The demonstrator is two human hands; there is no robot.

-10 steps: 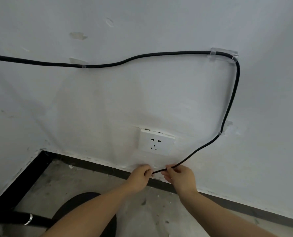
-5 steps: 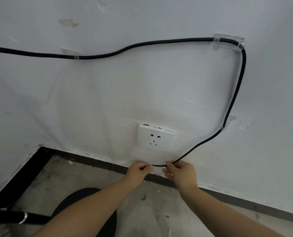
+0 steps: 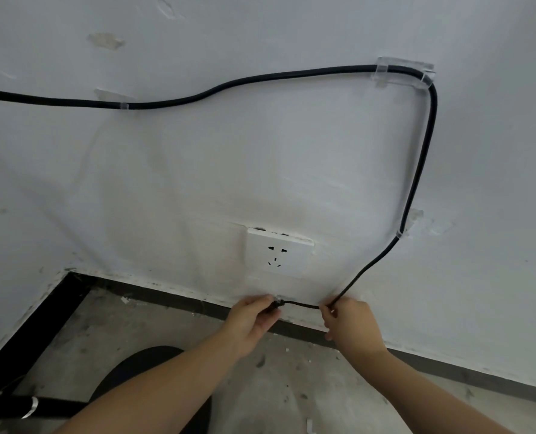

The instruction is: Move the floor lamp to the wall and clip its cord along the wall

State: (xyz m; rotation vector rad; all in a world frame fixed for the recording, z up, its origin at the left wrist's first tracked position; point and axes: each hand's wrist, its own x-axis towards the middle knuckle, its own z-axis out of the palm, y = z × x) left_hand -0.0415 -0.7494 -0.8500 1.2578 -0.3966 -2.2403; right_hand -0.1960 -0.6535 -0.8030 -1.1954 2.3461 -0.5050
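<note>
A black cord (image 3: 291, 74) runs along the white wall through clear clips: one at the left (image 3: 124, 105), a double one at the top right (image 3: 401, 73), one lower right (image 3: 402, 234). From there the cord drops to my hands below the white wall socket (image 3: 278, 256). My right hand (image 3: 351, 324) pinches the cord. My left hand (image 3: 254, 317) grips the cord's end against the wall just under the socket; a small clear piece shows at its fingertips. The lamp's black round base (image 3: 141, 371) and pole (image 3: 25, 407) show at the bottom left.
A black skirting strip (image 3: 307, 330) runs along the wall's foot and turns at the left corner (image 3: 41, 327). The concrete floor (image 3: 291, 386) is dusty with small white scraps. Patches of old tape mark the wall (image 3: 105, 40).
My hands have moved apart. The left hand slid left along the wall's foot; a short stretch of cord now lies taut and level between them under the socket.
</note>
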